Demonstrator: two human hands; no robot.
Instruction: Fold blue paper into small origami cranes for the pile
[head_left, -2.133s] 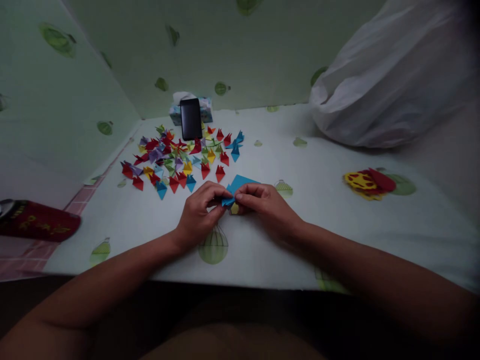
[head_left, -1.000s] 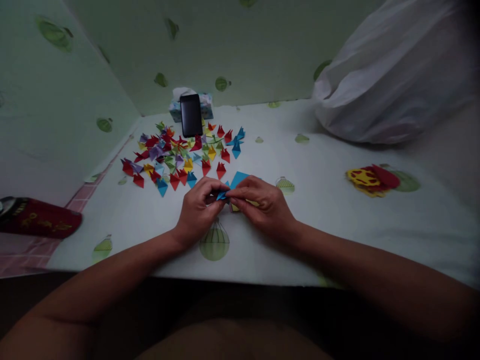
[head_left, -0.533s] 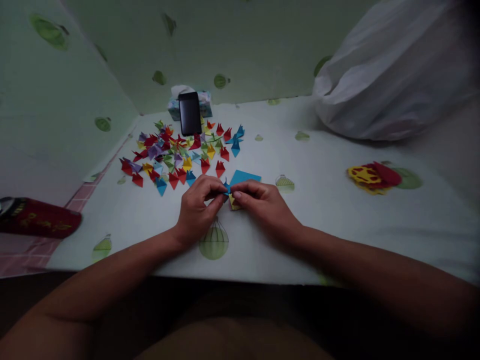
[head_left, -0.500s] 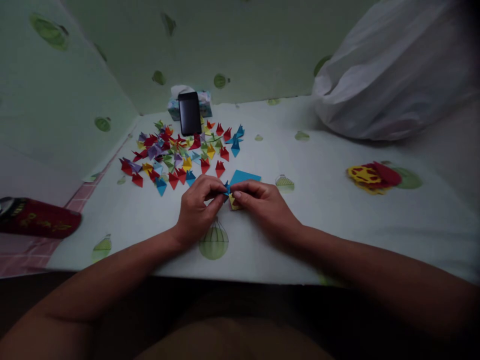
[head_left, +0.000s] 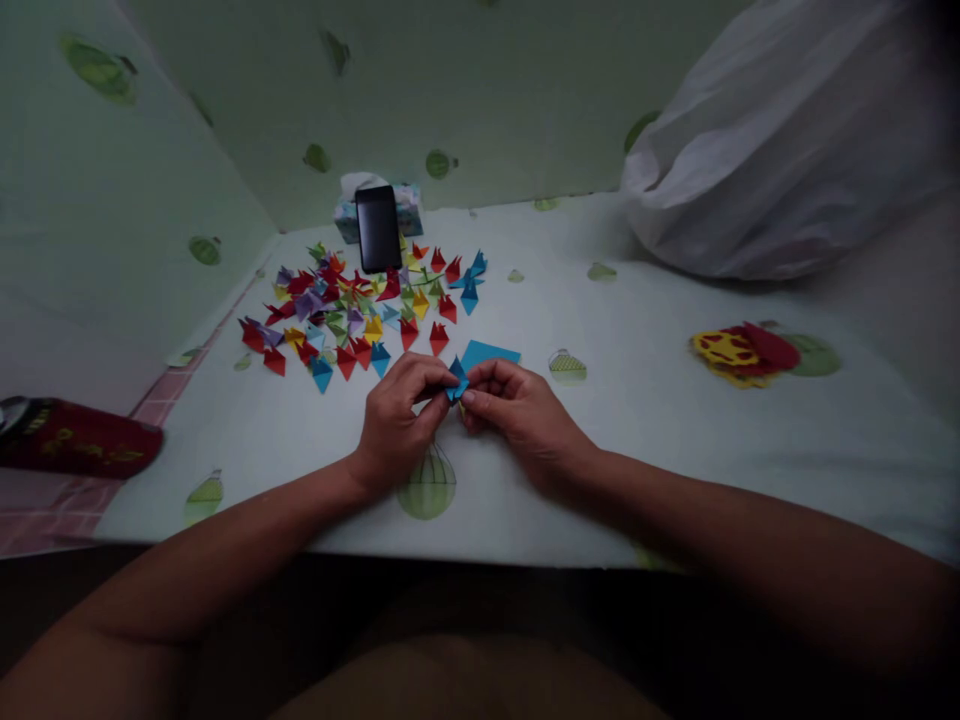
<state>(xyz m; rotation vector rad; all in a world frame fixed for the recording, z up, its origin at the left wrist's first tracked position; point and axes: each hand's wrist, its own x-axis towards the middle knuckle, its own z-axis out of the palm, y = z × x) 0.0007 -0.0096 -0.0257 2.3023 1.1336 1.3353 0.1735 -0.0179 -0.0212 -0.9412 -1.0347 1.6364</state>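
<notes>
Between my two hands is a small folded blue origami piece (head_left: 457, 378), its pointed tip upward. My left hand (head_left: 405, 405) pinches its left side with thumb and forefinger. From the other side, my right hand (head_left: 517, 405) grips its lower right edge in a closed pinch. Just behind my fingers a flat blue paper sheet (head_left: 489, 354) lies on the table. A bit of yellow shows under the right fingertips, mostly covered. Many folded paper cranes (head_left: 352, 300) in red, blue, yellow, green and purple spread over the table's back left.
A black phone (head_left: 379, 228) leans on a tissue box (head_left: 409, 208) at the back. On the left lies a dark red can (head_left: 82, 437). A large white plastic bag (head_left: 757, 170) bulges at the back right, with yellow and red cut-out pieces (head_left: 742, 354) in front of it.
The blue origami piece has turned and more of it shows between my fingers. My right fingers have shifted slightly down along it, covering more of the yellow.
</notes>
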